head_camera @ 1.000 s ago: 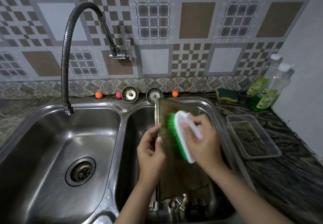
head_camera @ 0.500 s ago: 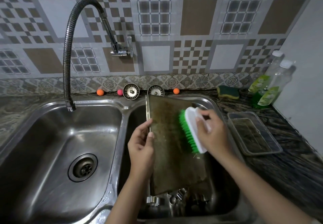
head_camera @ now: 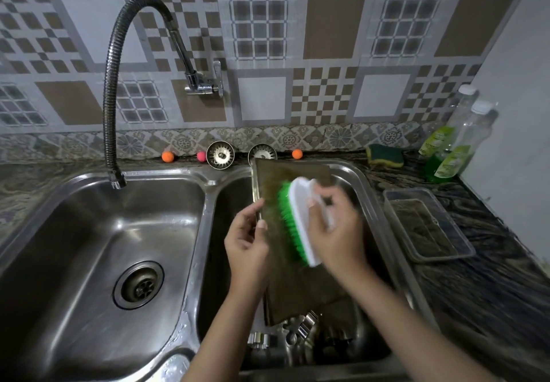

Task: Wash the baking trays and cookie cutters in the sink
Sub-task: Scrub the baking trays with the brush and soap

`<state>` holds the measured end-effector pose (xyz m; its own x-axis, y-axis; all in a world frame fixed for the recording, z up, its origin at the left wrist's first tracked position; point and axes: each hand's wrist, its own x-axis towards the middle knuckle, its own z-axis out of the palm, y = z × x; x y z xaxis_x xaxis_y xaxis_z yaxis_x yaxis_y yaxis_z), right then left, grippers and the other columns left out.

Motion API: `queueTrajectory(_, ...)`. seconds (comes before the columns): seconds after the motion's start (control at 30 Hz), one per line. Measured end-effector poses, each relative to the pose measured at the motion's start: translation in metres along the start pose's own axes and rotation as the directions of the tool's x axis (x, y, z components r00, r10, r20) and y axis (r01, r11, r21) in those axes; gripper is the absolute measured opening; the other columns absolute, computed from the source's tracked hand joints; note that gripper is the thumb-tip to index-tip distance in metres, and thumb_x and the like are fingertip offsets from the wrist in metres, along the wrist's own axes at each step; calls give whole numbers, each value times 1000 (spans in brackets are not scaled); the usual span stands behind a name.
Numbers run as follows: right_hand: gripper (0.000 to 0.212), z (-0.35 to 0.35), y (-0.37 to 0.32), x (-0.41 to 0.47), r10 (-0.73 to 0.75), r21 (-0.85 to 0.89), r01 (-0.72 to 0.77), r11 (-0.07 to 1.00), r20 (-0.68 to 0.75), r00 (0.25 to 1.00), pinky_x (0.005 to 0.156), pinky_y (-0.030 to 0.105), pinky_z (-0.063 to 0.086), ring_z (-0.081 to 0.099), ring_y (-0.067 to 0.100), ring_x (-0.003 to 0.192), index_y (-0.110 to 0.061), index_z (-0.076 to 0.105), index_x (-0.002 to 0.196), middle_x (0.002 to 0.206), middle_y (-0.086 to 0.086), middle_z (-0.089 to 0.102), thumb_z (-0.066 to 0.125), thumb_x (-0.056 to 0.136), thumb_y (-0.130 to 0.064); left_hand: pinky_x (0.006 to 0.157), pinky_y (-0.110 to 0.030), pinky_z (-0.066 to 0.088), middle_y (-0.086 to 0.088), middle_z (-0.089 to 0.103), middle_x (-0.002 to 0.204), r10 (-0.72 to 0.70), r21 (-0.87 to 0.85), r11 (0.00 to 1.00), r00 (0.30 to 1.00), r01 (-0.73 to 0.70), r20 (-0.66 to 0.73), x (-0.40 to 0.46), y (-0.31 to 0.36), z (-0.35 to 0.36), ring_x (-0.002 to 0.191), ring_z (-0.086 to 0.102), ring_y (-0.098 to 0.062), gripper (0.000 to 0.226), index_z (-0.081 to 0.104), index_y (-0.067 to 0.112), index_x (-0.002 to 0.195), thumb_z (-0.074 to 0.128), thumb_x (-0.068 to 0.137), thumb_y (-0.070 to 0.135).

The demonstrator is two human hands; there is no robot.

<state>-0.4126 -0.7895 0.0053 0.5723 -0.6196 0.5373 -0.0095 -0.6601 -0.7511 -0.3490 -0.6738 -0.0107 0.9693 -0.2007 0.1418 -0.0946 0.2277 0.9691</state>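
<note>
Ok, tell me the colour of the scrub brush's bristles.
Bright green bristles, under a white back; seen in the head view.

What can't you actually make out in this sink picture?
Head view only:
- Cookie cutters: count unclear, partly under the baking tray.
- Right hand on the brush: motion-blurred.
- Bottles: labels too small to read.
- Right basin's drain: hidden by the tray.

Home kitchen, double steel sink [head_camera: 89, 232], patterned wall tiles [head_camera: 333, 27]
</note>
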Motion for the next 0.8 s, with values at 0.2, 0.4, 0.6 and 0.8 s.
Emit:
queueTrajectory(0.2, 28, -15, 19, -61, -25, 57, 17, 998, 129, 991, 62, 17, 50, 63, 3, 77, -33, 58, 108, 88, -8, 69, 48, 91, -52, 78, -36, 48, -4, 71, 101, -39, -90, 996, 990, 26, -137, 26, 1, -27, 83, 57, -17, 34, 70, 31, 99, 56, 81, 6)
queueTrajectory(0.4, 14, -12, 31, 23, 126, -11, -129, 992, -146, 981, 67, 8, 45, 50, 5, 77, -7, 60, 103, 89, -4, 56, 60, 90, -12, 93, -33, 47, -1, 68, 107, -19, -1, 1000, 999, 19, 45, -7, 0, -10, 102, 63, -15, 39, 65, 25, 102, 50, 91, -9)
queueTrajectory(0.6, 14, -4, -4, -62, 48, 170, -77, 983, 169, 984, 52, 18, 43, 60, 3, 62, -37, 56, 105, 73, -13, 64, 55, 91, -37, 105, -43, 43, -3, 68, 113, -81, -9, 997, 997, 81, -16, 7, -6, -14, 110, 62, -17, 43, 66, 28, 101, 48, 91, -10)
queueTrajectory(0.8, 32, -27, 37, -60, 266, 24, -280, 960, 238, 934, 68, 4, 45, 63, 6, 96, -42, 56, 112, 106, -17, 65, 63, 89, -20, 107, -42, 41, 1, 66, 118, -116, -7, 993, 993, 116, -34, 11, -5, -24, 116, 59, -13, 39, 65, 29, 106, 51, 92, -5)
